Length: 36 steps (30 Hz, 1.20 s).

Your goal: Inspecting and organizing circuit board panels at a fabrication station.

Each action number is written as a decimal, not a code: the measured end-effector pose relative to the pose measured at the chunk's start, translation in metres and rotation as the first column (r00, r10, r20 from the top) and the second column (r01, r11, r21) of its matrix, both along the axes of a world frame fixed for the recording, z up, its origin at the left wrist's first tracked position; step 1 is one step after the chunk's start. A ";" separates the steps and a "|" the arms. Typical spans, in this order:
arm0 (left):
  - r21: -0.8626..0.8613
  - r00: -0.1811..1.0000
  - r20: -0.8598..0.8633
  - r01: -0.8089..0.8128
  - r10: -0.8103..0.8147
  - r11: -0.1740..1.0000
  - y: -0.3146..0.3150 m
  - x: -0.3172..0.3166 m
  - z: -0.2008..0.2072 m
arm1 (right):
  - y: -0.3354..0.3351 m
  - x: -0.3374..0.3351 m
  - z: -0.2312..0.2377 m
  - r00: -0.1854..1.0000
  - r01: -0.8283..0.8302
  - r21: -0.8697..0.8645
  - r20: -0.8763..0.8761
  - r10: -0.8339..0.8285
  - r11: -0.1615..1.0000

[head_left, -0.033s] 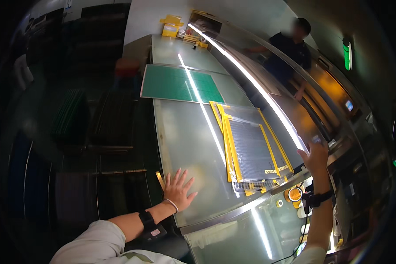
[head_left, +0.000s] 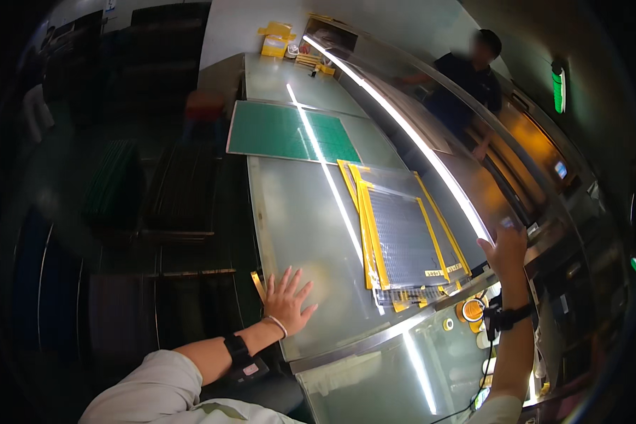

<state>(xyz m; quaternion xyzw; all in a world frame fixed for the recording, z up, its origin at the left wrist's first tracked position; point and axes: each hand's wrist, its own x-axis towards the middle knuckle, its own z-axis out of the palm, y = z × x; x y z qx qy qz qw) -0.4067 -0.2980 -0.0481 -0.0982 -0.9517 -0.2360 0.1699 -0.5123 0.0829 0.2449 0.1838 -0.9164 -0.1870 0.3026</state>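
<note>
Left hand (head_left: 287, 300) is down flat on the glossy grey worktop (head_left: 300, 219), fingers spread wide and holding nothing, right by the near left edge; it looks planted there to steady the body, though that is my reading. A thin yellowish strip (head_left: 258, 286) pokes out at that edge just beside the thumb side of the hand. Over on the right, the right hand (head_left: 505, 247) is lifted with fingers open and apart, gripping nothing, up against the long shiny rail (head_left: 431, 159) that runs along the worktop's far-right edge; whether it actually touches the rail I cannot tell. Between the two hands, toward the near right of the worktop, lies the stack of yellow-framed mesh sheets (head_left: 403, 237), flat, slightly fanned so the yellow borders show one behind the other, probably to keep them easy to pick apart. Neither hand is on it: the right one is near its right border, the left one well apart. Further back a green cutting mat (head_left: 290, 132) lies flat across the worktop, and yellow boxes (head_left: 275, 39) sit at the far end. Another person in a dark shirt (head_left: 466, 81) stands beyond the rail.
</note>
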 end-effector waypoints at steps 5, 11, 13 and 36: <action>0.024 0.999 0.017 0.032 -0.032 0.999 0.005 -0.002 0.000 | -0.001 0.009 -0.003 0.894 0.442 0.119 0.018 -0.447 0.889; 0.059 0.997 0.077 -0.012 0.007 0.998 0.000 0.005 -0.012 | -0.134 0.125 0.043 0.999 0.039 0.048 0.019 -0.040 0.998; 0.127 0.991 0.126 0.032 -0.048 0.991 -0.005 0.011 0.002 | -0.160 0.167 0.046 0.995 -0.057 0.009 0.077 0.056 0.998; -0.349 0.048 0.813 -0.759 0.581 0.550 -0.434 0.320 -0.284 | -0.200 0.206 -0.222 0.760 0.102 -0.558 0.578 0.298 0.823</action>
